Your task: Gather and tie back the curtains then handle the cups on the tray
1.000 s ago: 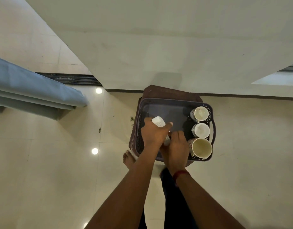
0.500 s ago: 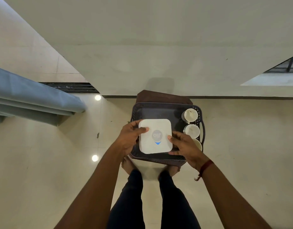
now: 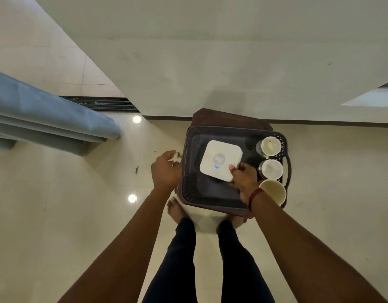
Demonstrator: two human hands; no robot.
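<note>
View from the head, looking straight down at a person's two bare arms and a dark tray [image 3: 210, 200] with a perforated rim, right of centre in the frame. The tray sits on a brown stool [image 3: 230, 119] against a pale wall.

A white square box [image 3: 220, 160] with a grey round mark and a blue spot lies tilted over the middle of the tray. The right hand [image 3: 243, 180] pinches the box's lower right corner, thumb on top and the other fingers curled underneath. A red thread [image 3: 254, 196] circles that wrist.

The left hand [image 3: 165, 169] hangs just beside the tray's left rim, fingers loosely curled and holding nothing. Whether it touches the rim cannot be told.

Three cups stand in a column along the tray's right edge: the upper cup [image 3: 270, 146], the middle cup [image 3: 271, 169] and the larger lower cup [image 3: 273, 192], which sits just right of the right wrist.

A gathered blue-grey curtain [image 3: 46, 114] fills the left edge of the frame, well apart from the tray. Dark-trousered legs and bare feet stand on the glossy cream floor [image 3: 79, 215] below the tray.
</note>
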